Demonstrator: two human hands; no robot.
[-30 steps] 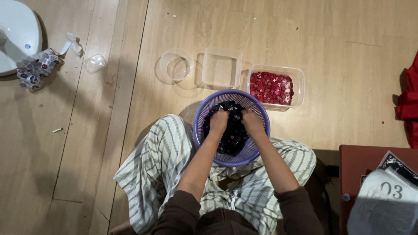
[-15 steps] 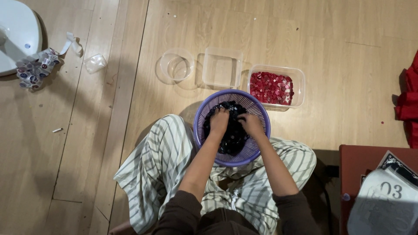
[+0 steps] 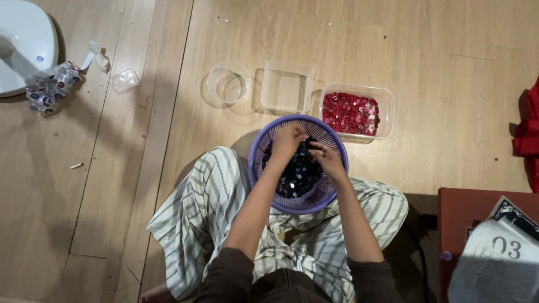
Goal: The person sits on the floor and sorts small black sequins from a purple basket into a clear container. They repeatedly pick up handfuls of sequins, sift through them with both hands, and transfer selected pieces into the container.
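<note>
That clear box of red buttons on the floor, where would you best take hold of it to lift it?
Judging by its shape, grip the clear box of red buttons by its two short end walls, coming from above with a hand on each. It lies flat and open-topped, so a level lift should keep the buttons in. Its near edge sits close to the purple basket.

Your purple slotted basket (image 3: 264, 168), round and upright, sits at the centre of the frame, resting between your crossed legs on the wooden floor. It holds a heap of small dark buttons (image 3: 297, 174), mostly black with a few glints, piled to well below the rim. Your left hand (image 3: 287, 140) and right hand (image 3: 327, 159) both reach into the heap, fingers curled among the buttons.
</note>
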